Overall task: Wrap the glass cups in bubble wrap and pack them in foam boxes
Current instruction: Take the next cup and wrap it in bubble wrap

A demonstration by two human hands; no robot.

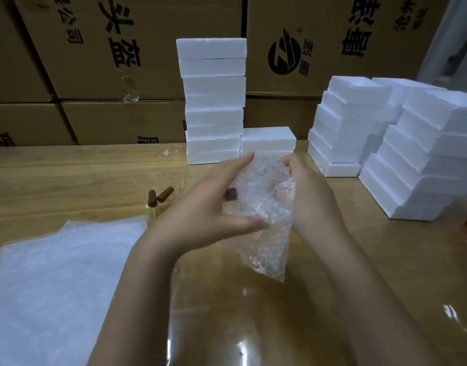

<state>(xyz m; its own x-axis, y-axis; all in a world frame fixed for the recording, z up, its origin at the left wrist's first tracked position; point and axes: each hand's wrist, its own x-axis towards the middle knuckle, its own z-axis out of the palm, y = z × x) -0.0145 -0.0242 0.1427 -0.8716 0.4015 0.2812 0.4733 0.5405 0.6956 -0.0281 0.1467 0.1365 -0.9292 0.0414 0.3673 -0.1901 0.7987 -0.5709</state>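
Observation:
A clear bubble wrap sheet (266, 223) is bundled around something between both hands above the table; a dark brown handle end (231, 194) pokes out on its left, so a glass cup seems to be inside. My left hand (208, 207) cups the bundle from the left, thumb under it. My right hand (309, 194) grips it from the right, fingers curled over the top. Clear glass cups with brown handles (161, 195) lie on the table to the left. A tall stack of white foam boxes (214, 101) stands behind, with one lower foam box (268, 141) beside it.
A pile of bubble wrap sheets (55, 281) lies at the near left on the wooden table (385, 260). More foam boxes (412, 154) are stacked in stepped piles at the right. Brown cardboard cartons (108, 62) form a wall at the back.

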